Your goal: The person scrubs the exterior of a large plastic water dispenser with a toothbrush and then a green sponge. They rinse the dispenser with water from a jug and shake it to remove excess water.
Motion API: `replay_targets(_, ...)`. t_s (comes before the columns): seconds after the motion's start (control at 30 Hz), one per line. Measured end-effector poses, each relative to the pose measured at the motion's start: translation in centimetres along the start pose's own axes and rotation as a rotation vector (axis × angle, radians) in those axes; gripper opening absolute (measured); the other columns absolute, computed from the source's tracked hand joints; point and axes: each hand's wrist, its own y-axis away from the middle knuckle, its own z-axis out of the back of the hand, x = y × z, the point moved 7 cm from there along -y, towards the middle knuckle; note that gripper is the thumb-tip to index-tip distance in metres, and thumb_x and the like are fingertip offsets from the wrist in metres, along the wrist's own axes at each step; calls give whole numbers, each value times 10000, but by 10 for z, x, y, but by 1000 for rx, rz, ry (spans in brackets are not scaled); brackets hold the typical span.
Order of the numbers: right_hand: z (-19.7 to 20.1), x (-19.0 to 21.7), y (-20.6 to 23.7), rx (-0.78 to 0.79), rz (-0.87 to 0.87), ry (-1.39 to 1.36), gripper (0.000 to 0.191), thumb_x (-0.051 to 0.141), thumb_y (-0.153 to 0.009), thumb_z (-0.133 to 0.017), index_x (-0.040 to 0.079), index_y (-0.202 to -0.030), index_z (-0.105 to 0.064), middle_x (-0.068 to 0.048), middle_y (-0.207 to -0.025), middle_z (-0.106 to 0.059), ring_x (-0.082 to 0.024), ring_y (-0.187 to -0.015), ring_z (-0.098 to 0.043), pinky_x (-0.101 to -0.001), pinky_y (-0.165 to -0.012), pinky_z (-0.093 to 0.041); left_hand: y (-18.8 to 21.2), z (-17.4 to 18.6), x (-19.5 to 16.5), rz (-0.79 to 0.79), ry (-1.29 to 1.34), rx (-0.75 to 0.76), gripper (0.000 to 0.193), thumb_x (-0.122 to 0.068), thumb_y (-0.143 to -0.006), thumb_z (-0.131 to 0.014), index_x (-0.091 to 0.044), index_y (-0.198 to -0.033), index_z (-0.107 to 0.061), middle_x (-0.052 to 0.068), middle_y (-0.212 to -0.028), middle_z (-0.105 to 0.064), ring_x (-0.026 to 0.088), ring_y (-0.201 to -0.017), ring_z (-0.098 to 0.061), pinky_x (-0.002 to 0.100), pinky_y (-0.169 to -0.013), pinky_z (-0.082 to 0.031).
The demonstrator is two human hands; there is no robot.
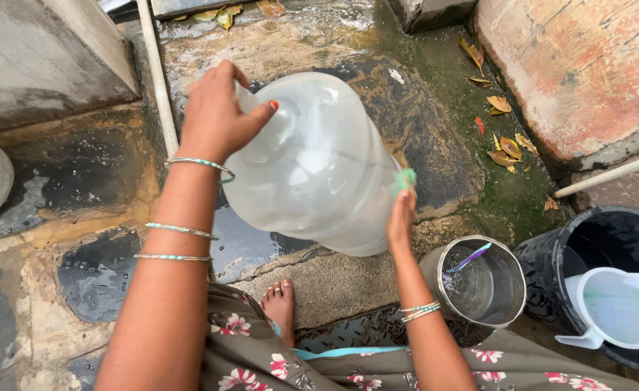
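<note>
Clear plastic made up the big water jug (312, 163), which lay tilted near the middle of the view, its neck end up toward eleven o'clock and its wide base down toward five o'clock, above a wet stone floor (95, 181). The left hand (214, 116) closed over the neck end of the jug, fingers wrapped on top and thumb pressed against the shoulder, holding the jug firmly. Thin bangles (189, 166) ringed that wrist and forearm. The right hand (401, 217) was set flat against the jug's side near the base, at about four o'clock from the jug's middle, and pressed a small green scrub pad (405, 179) to the plastic with its fingertips; the hold was narrow, pinching the pad against the wall.

At five o'clock from the jug stood a steel pot (504, 286) holding water, with a purple-handled brush (468, 259) leaning inside it. Just beside the pot, at its three o'clock, sat a black bucket (551, 268) with a white plastic pitcher (616, 308) inside it. A bare foot (282, 308) rested on a stone step (334, 279) below the jug, at six o'clock, above the hem of a floral dress (348, 366). Dry yellow leaves (504, 145) lay scattered at two o'clock on mossy ground, near a worn reddish slab (573, 65). A white pipe (156, 72) ran along the floor at eleven o'clock, beside a grey concrete block (44, 51).
</note>
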Motion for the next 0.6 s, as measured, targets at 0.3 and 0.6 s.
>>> replay_targets(0.3,-38,112,80,-63,659,106,706,511,-1116,-93,45,-1637,-191,-130,-1734,-195,-295,-1633,-109,-514,-1327,30,-3,-8,-5,63,27,-36,440,-369,-811,-847,-91,-1038,-591,153,-1009,-659,380,-909,-641,483,-792,-494)
replay_targets(0.6,8,-13,-37,2,108,319,590,389,-1061,-217,117,-1540,-429,-105,-1677,-279,-331,-1541,-213,-520,-1217,-98,-3,0,-18,13,204,169,435,-398,-818,-785,-98,-1056,-580,145,-1045,-651,345,-855,-658,451,-787,-507)
